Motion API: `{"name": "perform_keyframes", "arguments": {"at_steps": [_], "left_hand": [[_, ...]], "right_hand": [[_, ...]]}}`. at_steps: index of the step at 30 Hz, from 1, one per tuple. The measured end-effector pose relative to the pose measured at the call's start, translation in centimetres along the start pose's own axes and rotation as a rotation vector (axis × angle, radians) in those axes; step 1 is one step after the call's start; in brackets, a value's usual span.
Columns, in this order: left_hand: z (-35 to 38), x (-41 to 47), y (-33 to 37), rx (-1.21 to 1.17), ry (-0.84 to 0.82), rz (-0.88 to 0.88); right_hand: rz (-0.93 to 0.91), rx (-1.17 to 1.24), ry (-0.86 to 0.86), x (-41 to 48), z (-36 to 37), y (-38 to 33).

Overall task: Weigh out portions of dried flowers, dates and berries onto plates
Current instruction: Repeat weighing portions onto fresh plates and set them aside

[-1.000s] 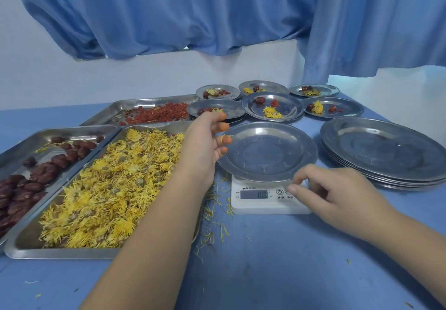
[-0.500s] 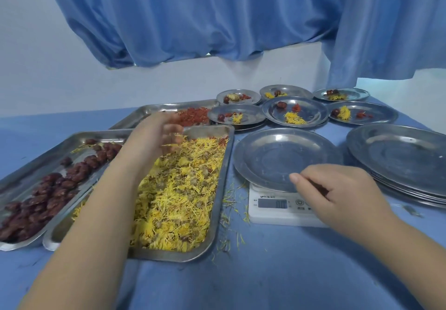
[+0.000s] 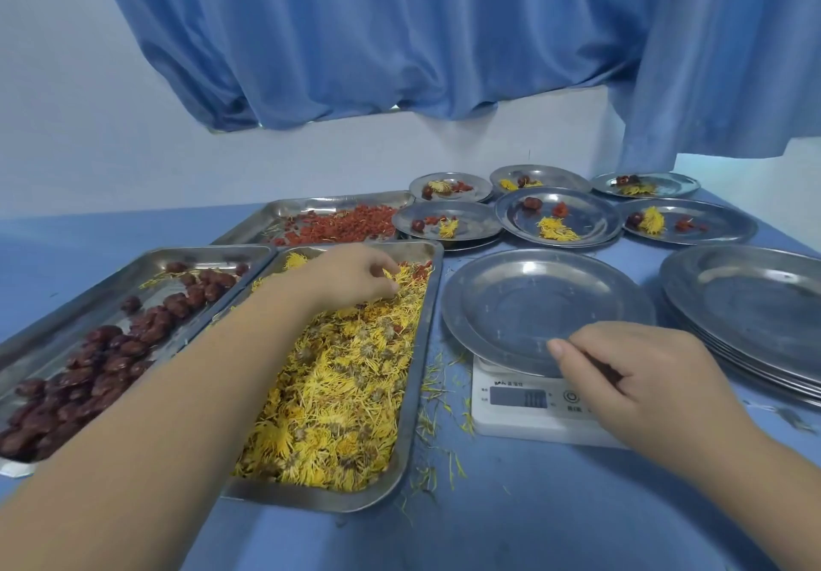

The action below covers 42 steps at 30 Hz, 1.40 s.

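At the far end of the tray (image 3: 417,348), the left hand (image 3: 351,277) curls its fingers round a pinch of dried flowers (image 3: 346,393). Just right, across the tray's long rim, sits the empty plate (image 3: 533,304) on the scale (image 3: 524,415). The right hand (image 3: 644,375) pinches the plate's near edge. Dates (image 3: 89,375) and berries (image 3: 346,226) fill their own trays, to the left and behind.
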<state>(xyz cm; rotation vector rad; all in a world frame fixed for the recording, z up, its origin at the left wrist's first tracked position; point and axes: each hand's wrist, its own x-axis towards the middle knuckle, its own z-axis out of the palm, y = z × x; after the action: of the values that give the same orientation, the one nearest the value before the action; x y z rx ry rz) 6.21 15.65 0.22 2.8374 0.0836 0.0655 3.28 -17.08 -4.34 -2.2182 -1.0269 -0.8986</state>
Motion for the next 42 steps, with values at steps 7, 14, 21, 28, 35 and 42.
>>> {"name": "perform_keyframes", "arguments": {"at_steps": [7,14,21,28,35,42], "left_hand": [[0.7,0.9,0.0,-0.034,0.057,-0.079],[-1.6,-0.7,-0.9,-0.391,0.230,-0.161],[-1.1,-1.7,-2.4,-0.100,0.089,-0.133],[-1.8,-2.3,-2.8,0.174,-0.147,-0.072],[-2.0,-2.5,-2.5,0.278,-0.105,-0.021],[-3.7,-3.5,-1.7,-0.029,0.040,-0.065]], "right_hand": [[0.014,0.010,-0.007,-0.3,-0.2,0.2],[-0.012,0.013,-0.004,-0.3,0.0,0.0],[-0.036,0.018,-0.019,-0.4,-0.3,-0.2],[-0.029,0.024,-0.033,-0.4,-0.5,-0.2],[-0.026,0.036,-0.052,-0.4,-0.6,-0.5],[-0.004,0.042,-0.069,-0.4,-0.6,-0.5]]}}
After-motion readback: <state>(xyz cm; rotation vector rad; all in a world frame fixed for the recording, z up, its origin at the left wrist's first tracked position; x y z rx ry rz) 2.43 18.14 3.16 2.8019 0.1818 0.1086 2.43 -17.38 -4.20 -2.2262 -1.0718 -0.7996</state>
